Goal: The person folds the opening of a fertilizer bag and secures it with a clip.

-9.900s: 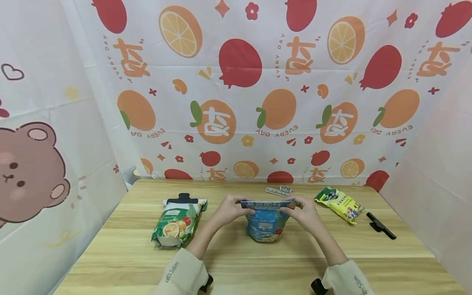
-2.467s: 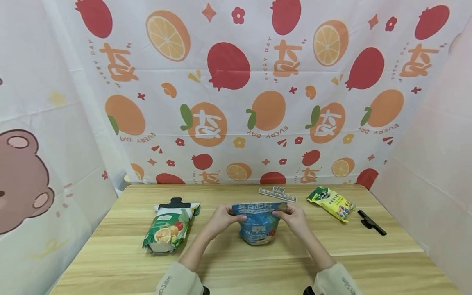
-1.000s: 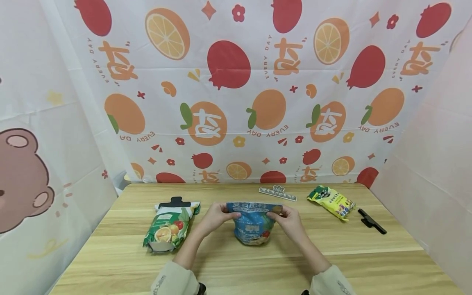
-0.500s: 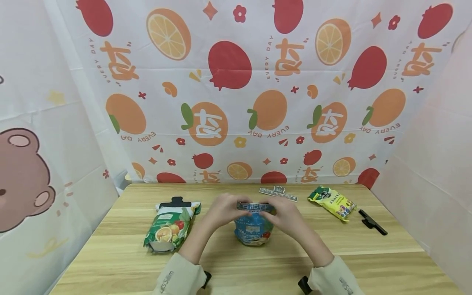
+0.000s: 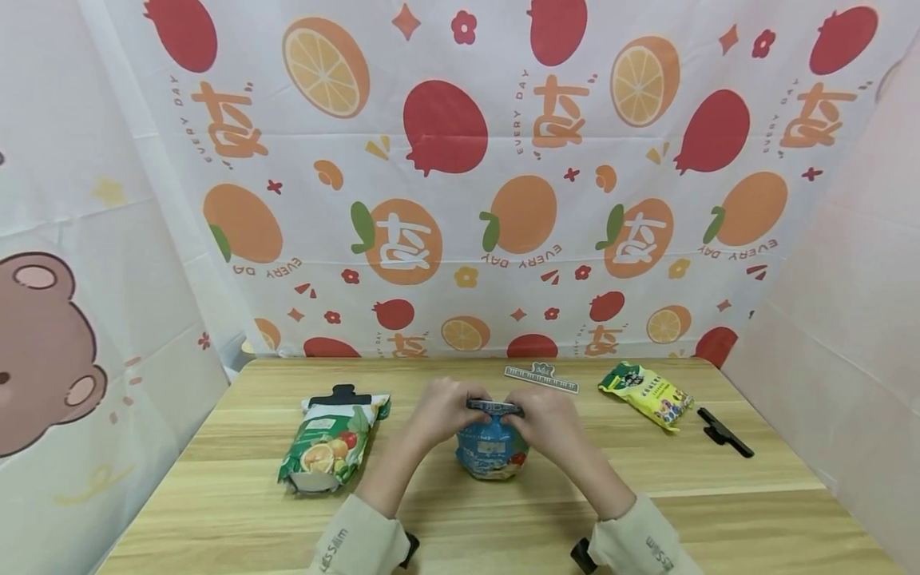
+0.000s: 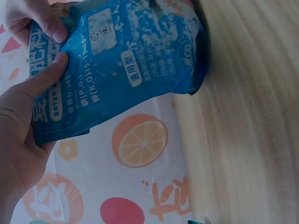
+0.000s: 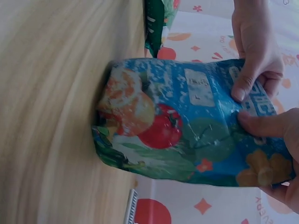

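Note:
A blue fertilizer bag point(image 5: 492, 454) with fruit and vegetable pictures stands on the table between the two hands. The left hand point(image 5: 444, 414) pinches its top edge from the left, thumb on the front. From the right, the right hand point(image 5: 552, 419) pinches the same edge. In the left wrist view the two thumbs lie close together on the printed upper part of the bag point(image 6: 135, 51). The right wrist view shows the bag point(image 7: 196, 135) from its other side; fingers behind the edge are mostly hidden.
At left lies a green-and-white bag point(image 5: 332, 447) with a black clip point(image 5: 343, 395) across its top. Behind the hands is a piano-key-patterned clip point(image 5: 541, 377). A yellow bag point(image 5: 650, 395) and another black clip point(image 5: 724, 432) lie at right on the wooden table point(image 5: 647, 487).
Both hands have slid inward along the blue fertilizer bag's top edge, from its corners toward the middle. Less of the printed top strip shows in the head view. The other things stay put.

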{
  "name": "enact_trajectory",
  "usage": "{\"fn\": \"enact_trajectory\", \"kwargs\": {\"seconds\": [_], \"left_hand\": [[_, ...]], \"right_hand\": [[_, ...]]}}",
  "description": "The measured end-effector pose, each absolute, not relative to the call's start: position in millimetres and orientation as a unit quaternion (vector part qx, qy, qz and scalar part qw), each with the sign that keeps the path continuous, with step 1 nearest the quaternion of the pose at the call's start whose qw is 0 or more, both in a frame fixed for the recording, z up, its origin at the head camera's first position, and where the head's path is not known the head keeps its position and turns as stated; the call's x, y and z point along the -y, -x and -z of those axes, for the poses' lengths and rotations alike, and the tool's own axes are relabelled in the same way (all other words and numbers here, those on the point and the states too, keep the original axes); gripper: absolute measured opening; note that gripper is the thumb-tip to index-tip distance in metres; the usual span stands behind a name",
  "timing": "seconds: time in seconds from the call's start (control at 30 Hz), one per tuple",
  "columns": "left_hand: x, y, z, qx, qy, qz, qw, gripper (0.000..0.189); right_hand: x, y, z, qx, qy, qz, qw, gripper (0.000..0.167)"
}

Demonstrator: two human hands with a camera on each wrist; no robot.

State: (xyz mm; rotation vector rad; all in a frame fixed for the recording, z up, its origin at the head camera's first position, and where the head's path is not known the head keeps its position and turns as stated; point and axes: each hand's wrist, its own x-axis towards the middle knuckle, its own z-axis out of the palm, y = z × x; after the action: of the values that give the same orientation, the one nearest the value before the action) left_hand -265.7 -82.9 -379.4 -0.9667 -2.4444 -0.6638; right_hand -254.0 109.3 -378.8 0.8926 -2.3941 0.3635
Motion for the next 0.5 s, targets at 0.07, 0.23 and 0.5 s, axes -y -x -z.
{"fn": "enact_trajectory", "kwargs": {"seconds": [0.07,0.23,0.5], "left_hand": [[82.6,265.8,381.9,0.876,0.349,0.240,0.229,0.014],[82.0,265.4,385.8,0.864,0.361,0.240,0.255,0.013],[83.4,264.6,384.0,0.869,0.356,0.246,0.240,0.011]], "right_hand": [[-108.2,254.1,380.5,0.885,-0.334,-0.139,0.293,0.017],[-108.2,256.0,387.5,0.858,-0.347,-0.153,0.346,0.017],[-112.2,259.8,387.2,0.848,-0.374,-0.156,0.342,0.017]]}}
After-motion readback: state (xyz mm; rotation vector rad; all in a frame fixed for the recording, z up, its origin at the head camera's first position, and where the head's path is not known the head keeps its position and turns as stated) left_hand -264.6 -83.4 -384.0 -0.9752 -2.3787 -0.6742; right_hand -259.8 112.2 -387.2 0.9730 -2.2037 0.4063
